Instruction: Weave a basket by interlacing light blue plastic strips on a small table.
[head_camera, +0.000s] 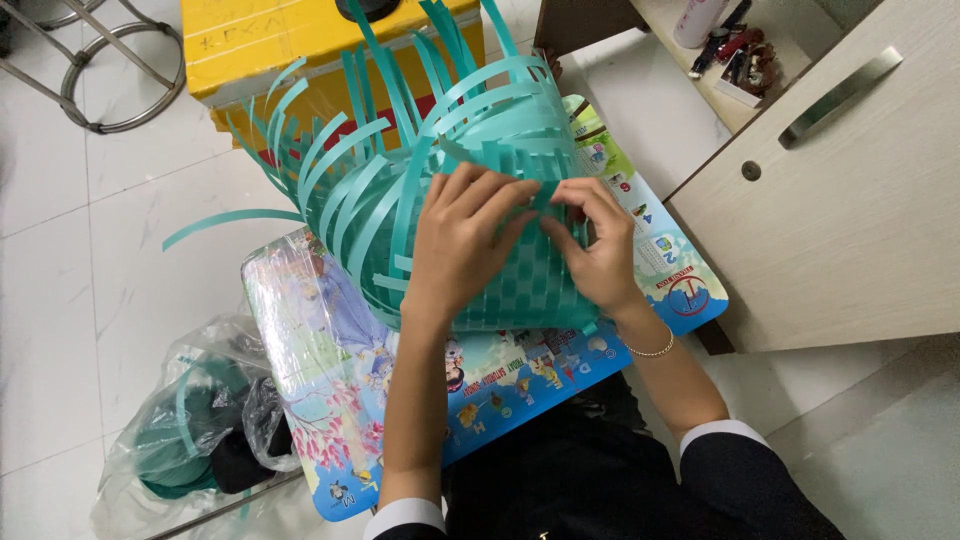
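Two bare hands work a half-woven basket of teal plastic strips (470, 250), which rests tilted on a small table with a colourful cartoon print (330, 400). Far left on the tiled floor lies a clear plastic bag (190, 420) holding more teal strip. Next comes the fan of loose strip ends (340, 160) springing up and out from the basket's open side, with a yellow box (270, 45) behind them. The left hand (465, 235) lies spread over the woven wall, fingers pressed flat against it. Just beside it the right hand (600, 245) has thumb and fingertips pinched together on a single strip at the weave's edge; a thin bracelet (652, 350) circles that wrist. At right stands a pale wooden cabinet (850, 200). The unwoven ends look springy: if the pinch slackens, the strip could likely slip back out and loosen neighbouring rows.
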